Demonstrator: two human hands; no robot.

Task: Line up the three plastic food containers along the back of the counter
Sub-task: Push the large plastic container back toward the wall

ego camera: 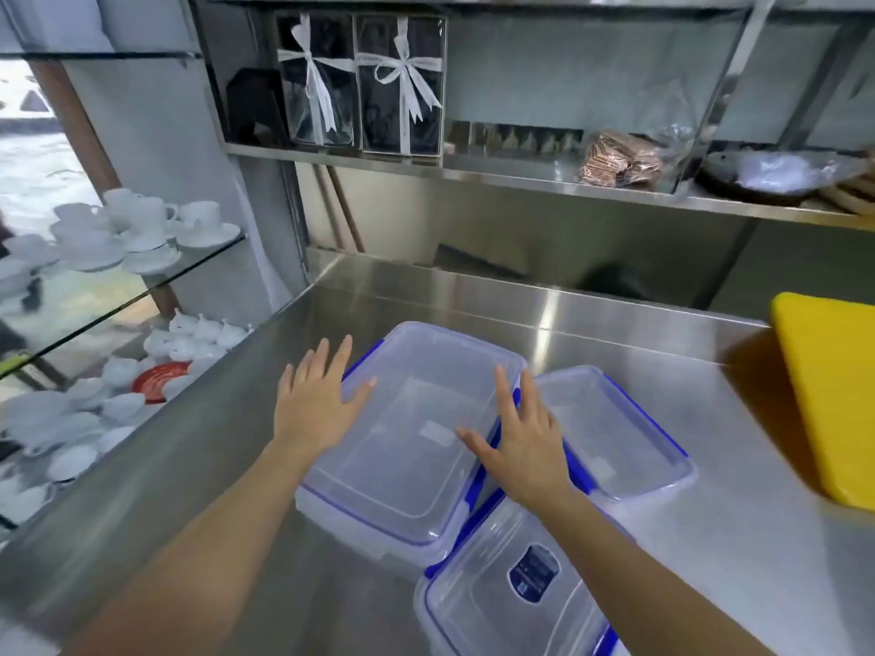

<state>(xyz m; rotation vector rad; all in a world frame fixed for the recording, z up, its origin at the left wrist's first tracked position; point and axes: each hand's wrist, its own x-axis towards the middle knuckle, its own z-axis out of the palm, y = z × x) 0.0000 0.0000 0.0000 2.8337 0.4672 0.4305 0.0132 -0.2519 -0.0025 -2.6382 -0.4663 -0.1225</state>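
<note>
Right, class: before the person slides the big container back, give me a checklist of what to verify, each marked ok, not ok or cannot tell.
1. Left hand placed at the large clear blue-clipped plastic container: ok, at its left edge.
2. Right hand placed: ok, at its right edge.
3. Firm grip: cannot tell, both hands are open.
4. Path to the back of the steel counter: ok.
5. Lid clips locked: cannot tell.
6. Smaller clear container and labelled clear container lined up: not ok.
</note>
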